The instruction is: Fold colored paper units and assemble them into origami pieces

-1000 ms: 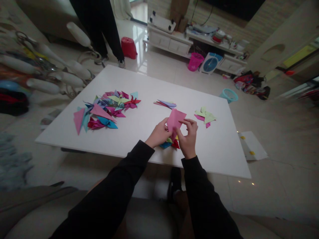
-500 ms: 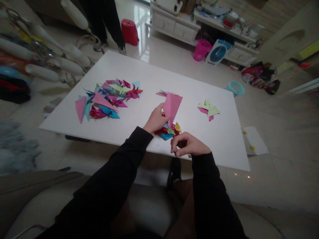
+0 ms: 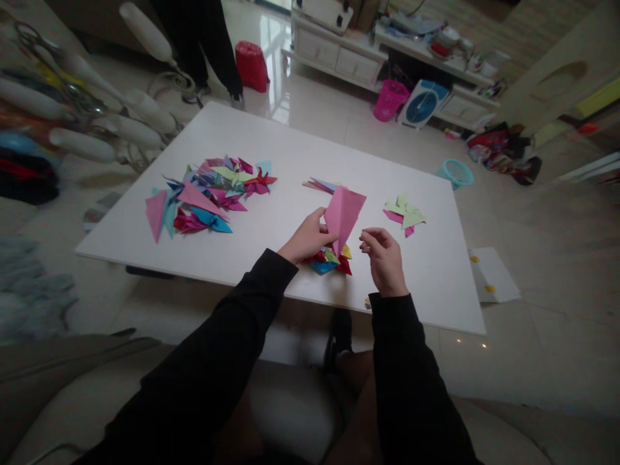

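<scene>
My left hand (image 3: 310, 237) is closed on a pink sheet of folded paper (image 3: 345, 213), gripping its lower left edge. The sheet stands tilted above the white table and narrows towards the bottom. To its right, apart from it, hovers my right hand (image 3: 383, 259), its fingers loosely bent and slightly apart with nothing visible in them. Below the sheet lies a small cluster of folded paper pieces (image 3: 323, 266) in blue, red, green and yellow, partly hidden by my left hand and the sheet. A thin stack of folded papers (image 3: 320, 185) rests just behind.
A large heap of colourful paper cranes and folded pieces (image 3: 208, 194) covers the table's left part. Pale green and magenta papers (image 3: 405, 212) lie on the right. A person in dark trousers (image 3: 213, 51) stands beyond the white table (image 3: 281, 142), near a red bag (image 3: 252, 66).
My right hand left the pink paper, dropped towards the table's front edge, then rose again beside it. My left hand kept hold, and the sheet has turned slightly to the right.
</scene>
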The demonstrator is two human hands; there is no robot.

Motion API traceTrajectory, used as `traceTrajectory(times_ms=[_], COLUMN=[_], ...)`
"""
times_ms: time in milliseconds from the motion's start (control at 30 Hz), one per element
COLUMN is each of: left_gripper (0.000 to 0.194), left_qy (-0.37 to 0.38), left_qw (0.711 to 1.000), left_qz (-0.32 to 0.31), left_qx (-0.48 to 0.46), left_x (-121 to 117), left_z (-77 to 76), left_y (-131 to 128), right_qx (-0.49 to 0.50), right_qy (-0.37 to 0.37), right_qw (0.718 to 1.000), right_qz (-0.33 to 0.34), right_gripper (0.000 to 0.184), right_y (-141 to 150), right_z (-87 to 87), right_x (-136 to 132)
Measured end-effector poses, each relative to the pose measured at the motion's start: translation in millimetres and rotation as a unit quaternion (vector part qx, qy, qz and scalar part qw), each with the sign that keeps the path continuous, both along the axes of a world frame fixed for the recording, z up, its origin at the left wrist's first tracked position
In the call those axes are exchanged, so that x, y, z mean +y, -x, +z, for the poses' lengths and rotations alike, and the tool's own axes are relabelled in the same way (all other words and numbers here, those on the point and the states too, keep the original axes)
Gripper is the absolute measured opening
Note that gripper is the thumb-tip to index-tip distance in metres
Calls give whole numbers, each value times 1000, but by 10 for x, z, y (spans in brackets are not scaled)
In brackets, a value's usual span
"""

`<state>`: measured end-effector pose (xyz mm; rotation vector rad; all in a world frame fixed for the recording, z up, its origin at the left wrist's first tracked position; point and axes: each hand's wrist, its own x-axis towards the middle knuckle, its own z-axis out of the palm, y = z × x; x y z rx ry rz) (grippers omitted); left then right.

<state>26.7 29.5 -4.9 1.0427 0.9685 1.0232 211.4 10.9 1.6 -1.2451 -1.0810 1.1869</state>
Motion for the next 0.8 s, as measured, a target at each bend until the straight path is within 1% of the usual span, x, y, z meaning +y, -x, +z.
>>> traceTrajectory(times_ms=[33, 100, 200, 300, 433, 533, 600, 667, 733, 800], left_gripper=[45, 42, 36, 34, 35, 39, 43, 46, 44, 40], left_qy=[0, -5, -10, -20, -14, 5, 19, 31, 45, 61], left_qw=[1000, 1000, 999, 999, 997, 994, 990, 987, 984, 982], left_qz=[-10, -22, -39, -49, -70, -100, -128, -150, -165, -169], left_qx=[-8, -8, 4, 8, -21, -45, -53, -56, -58, -57], left_x=[-12, -31, -41, -36, -31, -42, -54, -67, -81, -95], left_z=[14, 27, 15, -27, -76, -79, -68, -52, -35, -20], left_y=[-10, -25, -36, -49, -86, -111, -119, -119, -113, -105], right_qx=[-13, -38, -71, -100, -146, -167, -161, -135, -94, -57], right_qy=[0, -2, -11, -31, -74, -69, -56, -51, -51, -53], right_qw=[1000, 999, 997, 994, 985, 983, 985, 989, 994, 997], right_qz=[-11, -12, 0, 27, 53, 38, 23, 19, 11, -13], right_gripper=[21, 22, 20, 18, 16, 15, 17, 22, 30, 36], right_y=[-5, -6, 19, 52, 86, 109, 120, 124, 121, 114], right_z=[-34, -65, -41, 3, 35, 34, 21, 0, -22, -40], right_x=[17, 29, 8, -21, -47, -57, -55, -47, -33, -19])
